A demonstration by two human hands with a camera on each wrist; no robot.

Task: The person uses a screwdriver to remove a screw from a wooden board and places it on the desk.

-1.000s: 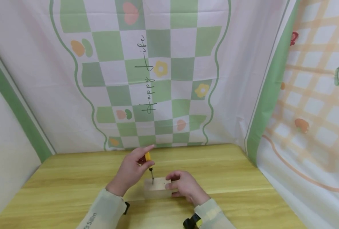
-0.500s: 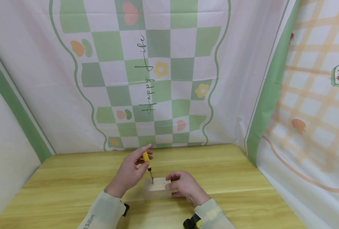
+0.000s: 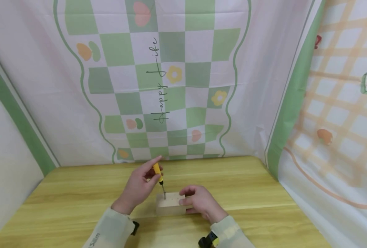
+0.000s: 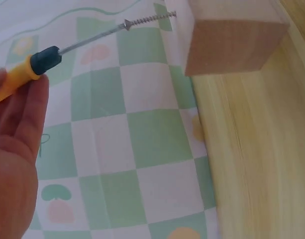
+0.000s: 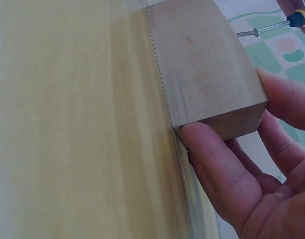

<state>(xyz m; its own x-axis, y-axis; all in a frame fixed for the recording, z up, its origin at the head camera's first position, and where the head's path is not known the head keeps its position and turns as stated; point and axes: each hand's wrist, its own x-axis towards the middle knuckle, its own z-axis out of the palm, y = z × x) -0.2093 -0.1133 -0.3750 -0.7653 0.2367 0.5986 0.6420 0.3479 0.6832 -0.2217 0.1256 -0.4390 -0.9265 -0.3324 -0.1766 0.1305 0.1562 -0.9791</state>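
Observation:
A pale wooden block [image 3: 171, 210] lies on the table, with a few small dark holes in its top face. One screw [image 4: 150, 19] stands upright in the block's left part, most of its thread showing above the wood. My left hand [image 3: 139, 187] holds a screwdriver [image 3: 158, 173] by its yellow handle between thumb and fingers, index finger stretched along toward the end. The steel shaft runs down to the screw's head, leaning a little left at the top. With thumb and fingers, my right hand [image 3: 203, 203] grips the block's right end, as the right wrist view shows close up.
The wood-grain table [image 3: 248, 193] spreads around the block on all sides. Behind it hangs a green-and-white checked cloth [image 3: 171, 103], and an orange-checked cloth [image 3: 335, 113] hangs along the right side. Dark straps sit at both wrists.
My left hand has shifted slightly left, and the screwdriver's handle now leans further left, its tip staying at the screw. The fingers have turned around the handle. Block and right hand keep their place.

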